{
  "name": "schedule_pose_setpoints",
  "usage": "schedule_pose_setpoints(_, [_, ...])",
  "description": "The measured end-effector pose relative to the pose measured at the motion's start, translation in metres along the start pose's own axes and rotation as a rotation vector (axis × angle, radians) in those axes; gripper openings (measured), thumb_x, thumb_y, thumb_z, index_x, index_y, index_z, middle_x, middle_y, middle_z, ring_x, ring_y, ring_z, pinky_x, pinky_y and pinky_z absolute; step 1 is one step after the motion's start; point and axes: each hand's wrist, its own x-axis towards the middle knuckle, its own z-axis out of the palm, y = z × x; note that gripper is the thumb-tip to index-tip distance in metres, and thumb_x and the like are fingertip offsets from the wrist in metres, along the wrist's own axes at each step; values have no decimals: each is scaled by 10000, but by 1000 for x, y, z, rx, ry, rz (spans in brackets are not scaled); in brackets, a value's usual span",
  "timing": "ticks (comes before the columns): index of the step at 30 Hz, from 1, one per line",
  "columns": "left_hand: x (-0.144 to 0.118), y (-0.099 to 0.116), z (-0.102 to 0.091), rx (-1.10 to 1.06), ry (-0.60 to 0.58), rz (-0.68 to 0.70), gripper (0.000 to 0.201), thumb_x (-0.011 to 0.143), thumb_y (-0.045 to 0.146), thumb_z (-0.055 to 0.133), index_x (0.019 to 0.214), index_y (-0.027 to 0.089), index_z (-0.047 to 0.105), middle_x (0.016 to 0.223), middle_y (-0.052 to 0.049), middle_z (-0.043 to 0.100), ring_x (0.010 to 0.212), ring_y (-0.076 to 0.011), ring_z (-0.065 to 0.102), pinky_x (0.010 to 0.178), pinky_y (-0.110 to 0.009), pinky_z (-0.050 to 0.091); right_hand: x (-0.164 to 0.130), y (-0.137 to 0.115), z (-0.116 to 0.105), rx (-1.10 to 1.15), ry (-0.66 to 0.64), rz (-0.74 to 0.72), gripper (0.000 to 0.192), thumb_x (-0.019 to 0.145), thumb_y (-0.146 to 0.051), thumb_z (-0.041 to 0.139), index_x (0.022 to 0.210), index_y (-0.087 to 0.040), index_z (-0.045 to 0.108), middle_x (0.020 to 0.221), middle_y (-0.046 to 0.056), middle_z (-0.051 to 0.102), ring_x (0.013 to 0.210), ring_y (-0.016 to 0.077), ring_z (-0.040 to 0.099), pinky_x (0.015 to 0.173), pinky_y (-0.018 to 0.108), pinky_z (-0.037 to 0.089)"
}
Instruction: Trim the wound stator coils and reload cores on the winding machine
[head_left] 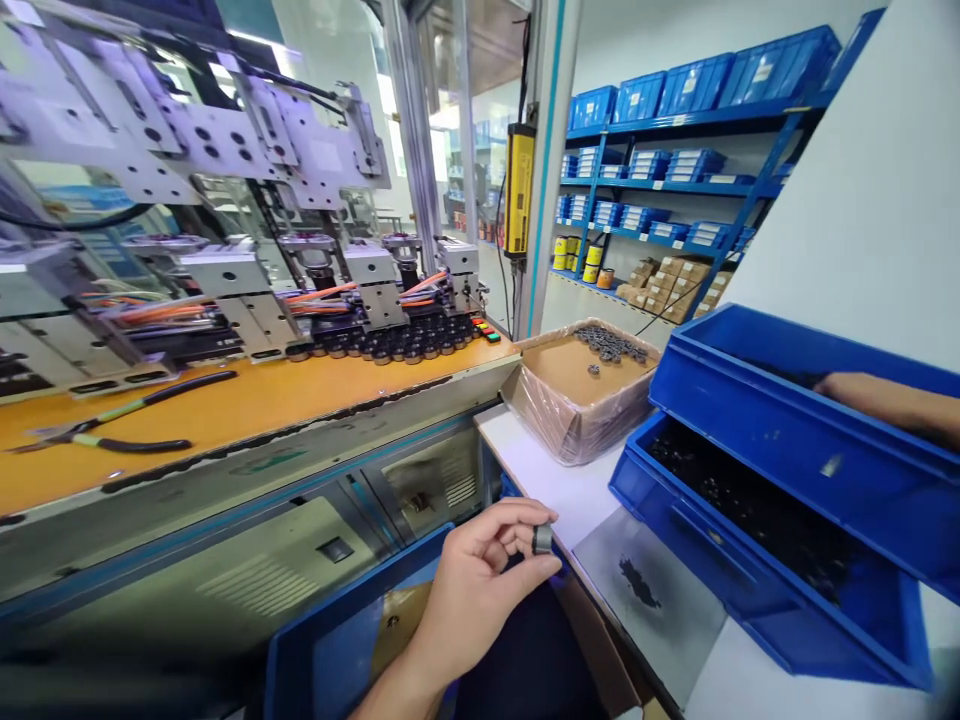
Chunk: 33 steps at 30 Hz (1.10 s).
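In the lower middle, my left hand [480,585] pinches a small grey cylindrical part with a dark rim [542,539] between thumb and fingers. It is raised in front of the white table, apart from anything else. At the right, my right hand [862,392] reaches down into the upper blue bin [817,445]. The bin's wall hides its fingers, so what they touch does not show. Dark contents are partly visible inside that bin. The lower blue bin [697,535] beneath it holds many small black parts [750,510].
A plastic-lined cardboard box [577,425] holds small grey parts [611,343]. Pliers [112,420] lie on the orange bench [300,400], near rows of black round parts [412,340] and a machine [247,300]. Below stands another blue bin [300,660]. Blue shelving [675,115] is behind.
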Motion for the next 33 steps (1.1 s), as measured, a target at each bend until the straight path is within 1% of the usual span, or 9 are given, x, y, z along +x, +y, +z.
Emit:
schedule_pose_setpoints(3, [1,1,-1,17,32,2,244,665,92,815,869,213,761,980,-44,761,742,-109,682,688,-190,550,26,-12,-27,-70,-49,-28,144,752,-140,785,620,-104,741,657,89,666,562,109,549,592,288,405])
schedule_pose_setpoints(4, [1,2,-1,12,41,2,247,657,90,819,862,215,761,980,-42,768,735,-109,691,690,-189,559,29,-26,-33,-65,-27,-57,48,766,-144,777,745,-103,763,755,106,688,641,121,579,646,290,432])
schedule_pose_setpoints(5, [2,2,0,4,43,-4,253,650,86,822,859,216,763,969,-39,776,725,-110,700,689,-188,568,25,-46,-36,-39,-8,-107,74,812,-167,743,860,-113,761,841,107,699,698,123,601,700,281,460])
schedule_pose_setpoints(7, [3,3,3,-20,45,-25,290,638,78,826,882,225,768,924,-30,792,702,-115,717,684,-189,585,3,-96,-35,198,57,-358,80,870,-159,678,925,-122,721,879,104,699,791,152,635,756,284,504])
schedule_pose_setpoints(11, [2,4,12,-23,66,-28,333,620,65,828,908,226,786,879,-31,810,687,-147,754,683,-202,611,-70,-196,-14,598,-60,-644,71,923,-145,607,969,-144,661,870,81,686,808,150,648,714,259,547])
schedule_pose_setpoints(14, [-1,3,17,45,59,5,338,600,55,839,897,211,799,841,-47,817,702,-173,769,694,-209,621,-105,-232,3,787,-38,-745,45,931,-159,602,907,-128,625,802,75,658,708,135,617,617,244,532])
schedule_pose_setpoints(21, [-1,-6,26,47,-17,47,411,587,15,844,918,255,803,871,-20,821,732,-160,776,718,-178,618,-115,-233,24,870,25,-806,74,930,-128,551,888,-115,611,777,77,646,664,141,601,584,262,533])
schedule_pose_setpoints(28, [0,-15,27,40,2,49,382,631,65,849,950,270,796,880,-6,821,753,-150,772,729,-172,616,-112,-228,23,862,25,-733,117,908,-154,623,1007,-94,603,873,98,673,787,142,649,696,247,572])
schedule_pose_setpoints(33, [-5,-20,22,68,30,13,366,614,129,879,957,227,798,812,-28,814,717,-171,765,702,-213,630,-111,-226,21,825,30,-765,149,928,-171,616,1060,-105,606,889,87,656,768,121,640,672,219,560])
